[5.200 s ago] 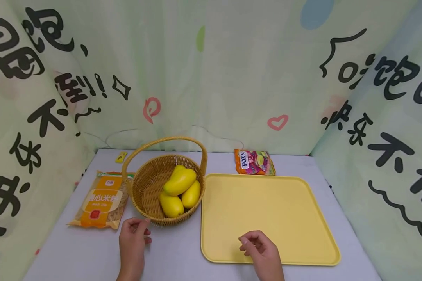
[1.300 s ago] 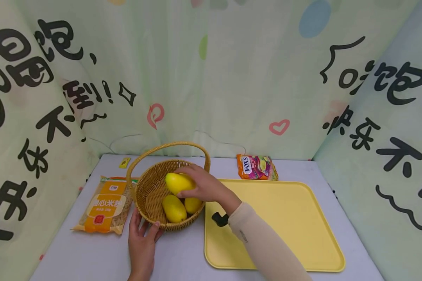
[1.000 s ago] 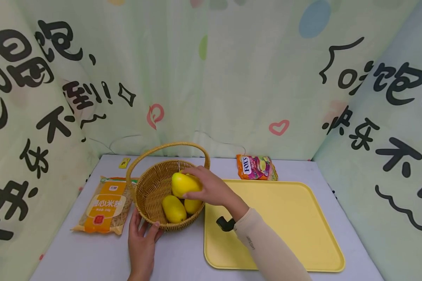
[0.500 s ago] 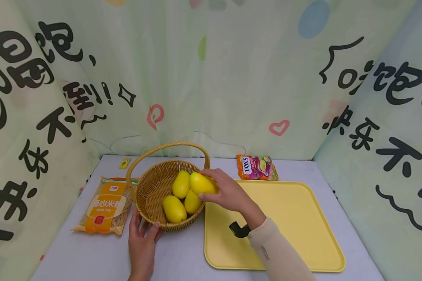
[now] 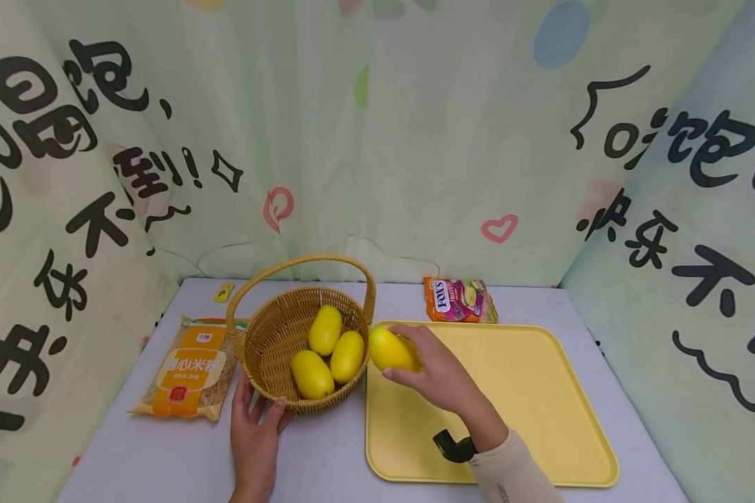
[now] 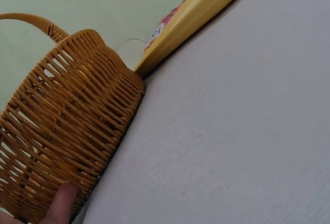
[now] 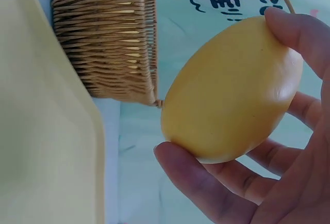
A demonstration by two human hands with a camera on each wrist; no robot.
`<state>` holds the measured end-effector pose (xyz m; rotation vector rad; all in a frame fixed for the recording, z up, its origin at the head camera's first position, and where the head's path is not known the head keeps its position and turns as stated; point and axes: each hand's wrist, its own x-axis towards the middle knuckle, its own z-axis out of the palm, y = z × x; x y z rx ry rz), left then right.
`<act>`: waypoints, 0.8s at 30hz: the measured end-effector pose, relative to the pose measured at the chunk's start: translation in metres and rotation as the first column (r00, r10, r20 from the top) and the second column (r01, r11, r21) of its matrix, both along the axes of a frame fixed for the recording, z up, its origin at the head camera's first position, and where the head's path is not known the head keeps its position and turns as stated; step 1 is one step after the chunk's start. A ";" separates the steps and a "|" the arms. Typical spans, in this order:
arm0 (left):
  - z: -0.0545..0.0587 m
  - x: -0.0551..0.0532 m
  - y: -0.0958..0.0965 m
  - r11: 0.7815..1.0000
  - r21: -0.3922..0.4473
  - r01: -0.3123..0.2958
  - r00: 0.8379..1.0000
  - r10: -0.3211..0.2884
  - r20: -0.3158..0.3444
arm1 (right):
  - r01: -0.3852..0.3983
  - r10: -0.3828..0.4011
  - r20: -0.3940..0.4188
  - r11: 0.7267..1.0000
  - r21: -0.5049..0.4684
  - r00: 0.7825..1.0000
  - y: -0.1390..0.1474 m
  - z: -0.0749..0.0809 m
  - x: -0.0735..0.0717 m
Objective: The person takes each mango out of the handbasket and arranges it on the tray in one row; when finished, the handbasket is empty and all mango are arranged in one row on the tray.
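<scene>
My right hand point(image 5: 437, 370) grips a yellow mango point(image 5: 391, 351) above the left edge of a yellow tray point(image 5: 541, 391). The right wrist view shows thumb and fingertips spread round this mango point(image 7: 232, 90). To the left stands a wicker basket point(image 5: 267, 342) with a tall arched handle. Three more mangoes lie in it, among them one mango point(image 5: 311, 374) near the front. My left hand point(image 5: 254, 433) rests against the basket's near left side, fingers spread along the wall. In the left wrist view a fingertip point(image 6: 64, 198) touches the wicker.
A bag of dry rice noodles point(image 5: 185, 370) lies left of the basket. Behind the tray is a FOX'S candy bag point(image 5: 459, 300). A small yellow packet point(image 5: 223, 292) lies at the back left. Printed curtains surround the white table point(image 5: 327, 454).
My right hand has reached into the basket, taken the top mango and carried it right, out over the tray's edge. My left hand has come to the basket's side and stayed there.
</scene>
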<state>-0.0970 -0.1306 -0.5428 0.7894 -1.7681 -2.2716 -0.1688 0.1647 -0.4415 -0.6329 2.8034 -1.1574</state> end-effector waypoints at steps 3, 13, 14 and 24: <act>0.001 0.000 0.000 1.000 0.001 -0.001 1.000 0.001 0.002 | 0.036 -0.035 0.021 0.999 -0.015 0.999 0.007 -0.008 0.004; 0.002 0.000 -0.001 1.000 -0.002 0.007 1.000 -0.007 0.017 | 0.116 -0.116 0.090 0.993 0.002 0.989 0.018 -0.033 0.015; 0.002 0.000 -0.001 1.000 -0.002 0.007 1.000 -0.007 0.018 | 0.127 -0.128 0.102 0.992 0.010 0.987 0.018 -0.035 0.015; -0.001 0.001 -0.002 1.000 0.007 0.026 1.000 -0.026 -0.001 | 0.156 -0.176 0.200 0.981 0.111 0.964 0.016 -0.050 0.022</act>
